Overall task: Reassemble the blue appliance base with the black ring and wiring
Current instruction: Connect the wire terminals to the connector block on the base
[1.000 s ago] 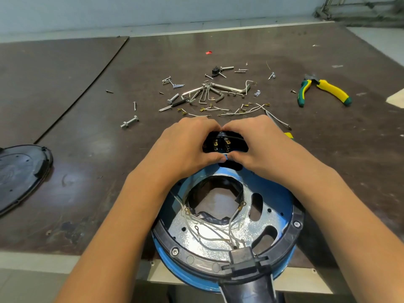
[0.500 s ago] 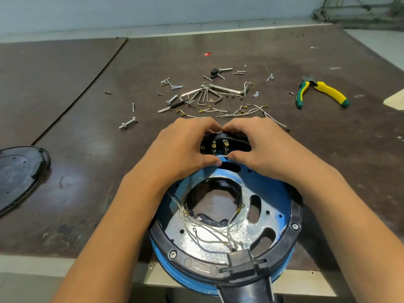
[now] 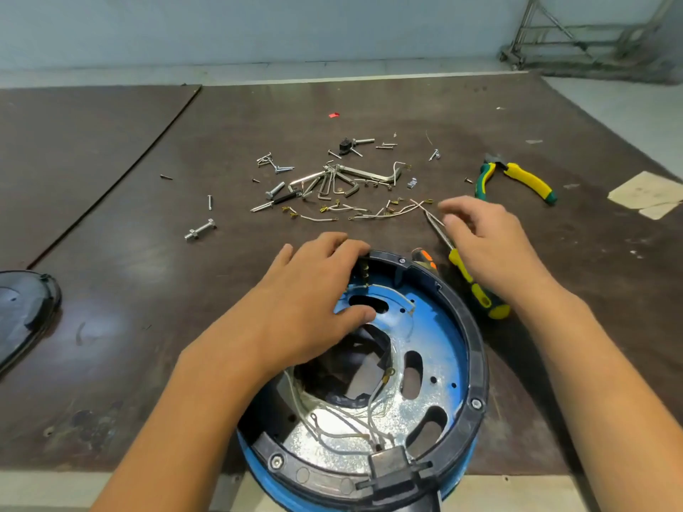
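Observation:
The blue appliance base [image 3: 436, 349] lies open side up at the table's front edge, partly overhanging it. The black ring [image 3: 476, 349] sits around its rim with screws in it. Thin white wiring [image 3: 343, 434] loops over the silver inner plate toward a black socket [image 3: 391, 471] at the near side. My left hand [image 3: 306, 304] grips the ring's far left part beside a brass terminal block [image 3: 364, 269], fingers outside and thumb inside. My right hand [image 3: 484, 242] hovers over the table past the base, fingers apart and empty, fingertips by the loose wires [image 3: 373, 212].
A yellow-green screwdriver [image 3: 476, 290] lies partly under my right hand, beside the base. Pliers [image 3: 517, 177] lie at far right. Hex keys [image 3: 332, 182], screws and a bolt [image 3: 199, 230] are scattered mid-table. A black cover [image 3: 26, 312] rests at the left edge.
My right hand has let go of the base's far rim and moved right and forward to the loose wires. My left hand stays on the ring. The terminal block now sits at the rim's left.

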